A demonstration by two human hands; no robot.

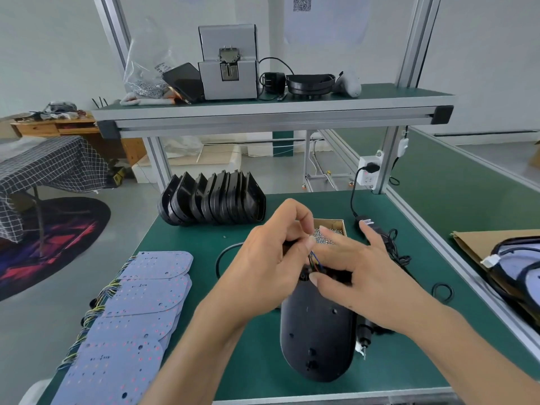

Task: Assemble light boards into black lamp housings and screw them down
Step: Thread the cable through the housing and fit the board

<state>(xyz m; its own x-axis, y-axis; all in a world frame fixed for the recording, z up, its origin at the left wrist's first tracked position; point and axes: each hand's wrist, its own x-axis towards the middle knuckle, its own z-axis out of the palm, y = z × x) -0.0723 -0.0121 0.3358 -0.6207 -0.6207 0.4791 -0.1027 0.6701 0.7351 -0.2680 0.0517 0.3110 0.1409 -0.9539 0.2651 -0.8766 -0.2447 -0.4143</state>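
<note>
I saw my left hand (263, 258) pinching thin wires (315, 258) above the black housing (317, 331) lying mid-table (257, 363); my right hand (359, 276) curled loosely, its grip unclear. Bare mat ran toward the near edge; both hands hid the housing's far end.

you can read no text here: the pixelated code sheet (301, 2) on the back wall and the adapter label (367, 222) are too blurred.

Black lamp housing (317, 331) flat on mat; light boards (131, 323) overlapping at left
</note>
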